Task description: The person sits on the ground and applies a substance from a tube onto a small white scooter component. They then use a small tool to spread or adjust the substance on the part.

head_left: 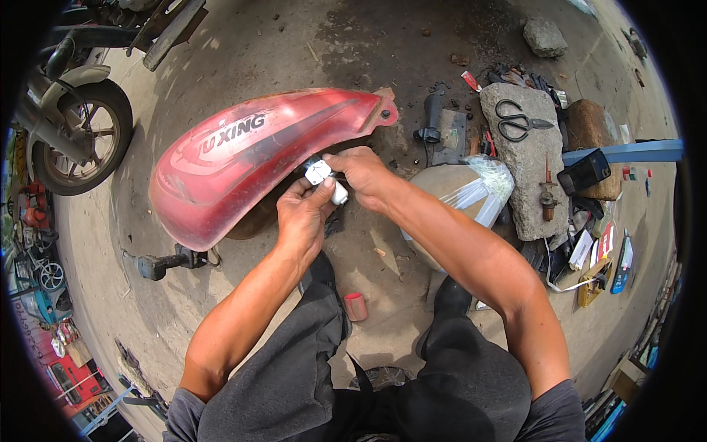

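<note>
Close to the lower edge of a red motorcycle fuel tank (272,158), both my hands are around a small white and silver fitting (318,173). The fitting shows a squarish flat face, with a rounded white end below it. My left hand (303,214) grips it from below, thumb against the rounded end. At its upper right, my right hand (361,175) is closed with thumb and fingers pinched on it; the exact contact is partly hidden. The tank lies on its side on the ground, its narrow end pointing right.
A stone slab (524,191) on the right bears black-handled scissors (521,121) and a rusty part (548,193). A plastic-wrapped seat (460,191) lies before it. A red cup-shaped piece (355,306) sits between my feet. A motorcycle wheel (81,140) stands far left.
</note>
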A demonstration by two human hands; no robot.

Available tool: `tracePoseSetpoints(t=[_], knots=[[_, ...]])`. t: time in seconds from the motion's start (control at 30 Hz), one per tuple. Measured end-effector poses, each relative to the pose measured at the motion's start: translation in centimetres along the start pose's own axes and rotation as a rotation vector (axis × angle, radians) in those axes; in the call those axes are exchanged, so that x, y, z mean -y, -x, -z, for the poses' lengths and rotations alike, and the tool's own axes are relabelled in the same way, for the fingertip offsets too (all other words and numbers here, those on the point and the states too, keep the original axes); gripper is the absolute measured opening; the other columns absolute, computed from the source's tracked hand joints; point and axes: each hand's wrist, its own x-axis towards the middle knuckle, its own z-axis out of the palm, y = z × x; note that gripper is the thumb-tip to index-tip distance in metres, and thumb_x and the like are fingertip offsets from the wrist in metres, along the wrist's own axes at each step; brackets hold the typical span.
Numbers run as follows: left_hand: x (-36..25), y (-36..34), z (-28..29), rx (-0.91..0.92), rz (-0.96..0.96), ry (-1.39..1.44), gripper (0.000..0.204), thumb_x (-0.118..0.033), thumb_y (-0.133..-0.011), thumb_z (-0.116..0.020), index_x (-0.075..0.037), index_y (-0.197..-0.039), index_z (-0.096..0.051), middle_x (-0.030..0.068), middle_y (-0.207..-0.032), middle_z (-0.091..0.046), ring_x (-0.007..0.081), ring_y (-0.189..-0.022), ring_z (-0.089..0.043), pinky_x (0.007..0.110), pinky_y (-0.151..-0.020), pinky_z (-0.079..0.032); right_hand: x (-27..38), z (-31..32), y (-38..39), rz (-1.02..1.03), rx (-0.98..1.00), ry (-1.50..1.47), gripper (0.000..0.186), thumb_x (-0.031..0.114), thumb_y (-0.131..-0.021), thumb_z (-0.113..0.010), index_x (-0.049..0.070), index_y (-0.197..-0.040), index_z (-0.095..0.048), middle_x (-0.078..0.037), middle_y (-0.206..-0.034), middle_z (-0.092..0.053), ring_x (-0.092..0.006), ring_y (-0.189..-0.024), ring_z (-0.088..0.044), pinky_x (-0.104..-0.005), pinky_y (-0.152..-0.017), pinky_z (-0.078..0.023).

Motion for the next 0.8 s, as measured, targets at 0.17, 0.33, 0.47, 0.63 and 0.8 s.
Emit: tracePoseSetpoints(t=[0.17, 0.33, 0.47, 0.63, 0.8], knots=[[-0.34, 0.23, -0.36, -0.02, 0.012, -0.006, 0.028, -0.003, -0.092, -0.065, 0.006, -0.116, -0.054, 0.0108, -0.107, -0.063, 0.02, -0.095, -0.064, 0.038, -0.088, -0.055, -0.06, 0.06, 0.39, 0.021, -0.034, -0.019, 0.022, 0.013, -0.092, -0.062, -0.009, -0.091, -0.067, -0.015, -0.088, -0.068, -0.0192, -0.075, -0.064, -0.035, -0.065, -0.053], [-0.28, 0.19, -0.26, -0.018, 0.013, -0.01, 0.028, -0.004, -0.092, -0.065, 0.006, -0.117, -0.054, 0.0106, -0.107, -0.063, 0.02, -0.096, -0.064, 0.039, -0.088, -0.055, -0.04, -0.07, 0.62, 0.012, -0.009, -0.092, 0.022, 0.013, -0.092, -0.064, -0.009, -0.09, -0.067, -0.015, -0.088, -0.068, -0.0199, -0.075, -0.065, -0.0351, -0.064, -0.053], [-0.01, -0.03, 0.02, 0.0, 0.002, -0.006, 0.029, -0.004, -0.092, -0.065, 0.006, -0.117, -0.054, 0.0106, -0.107, -0.063, 0.02, -0.095, -0.064, 0.039, -0.089, -0.055, 0.06, 0.16, 0.18, -0.015, 0.026, -0.04, 0.023, 0.015, -0.095, -0.062, -0.007, -0.099, -0.066, -0.014, -0.096, -0.068, -0.019, -0.085, -0.063, -0.0341, -0.076, -0.051], [-0.05, 0.05, -0.11, -0.002, 0.001, -0.01, 0.029, -0.004, -0.092, -0.065, 0.006, -0.117, -0.055, 0.011, -0.107, -0.063, 0.0202, -0.095, -0.064, 0.039, -0.089, -0.055, -0.24, 0.12, 0.01, 0.009, -0.013, -0.008, 0.023, 0.015, -0.095, -0.062, -0.007, -0.099, -0.066, -0.013, -0.095, -0.068, -0.0189, -0.084, -0.063, -0.0337, -0.075, -0.051], [-0.25, 0.12, -0.21, -0.011, 0.015, -0.009, 0.029, -0.004, -0.092, -0.065, 0.006, -0.117, -0.054, 0.0109, -0.107, -0.063, 0.02, -0.096, -0.064, 0.039, -0.089, -0.055, -0.42, -0.1, 0.29, 0.042, -0.039, -0.059, 0.021, 0.012, -0.091, -0.063, -0.008, -0.09, -0.067, -0.014, -0.087, -0.068, -0.0197, -0.073, -0.064, -0.035, -0.063, -0.053]])
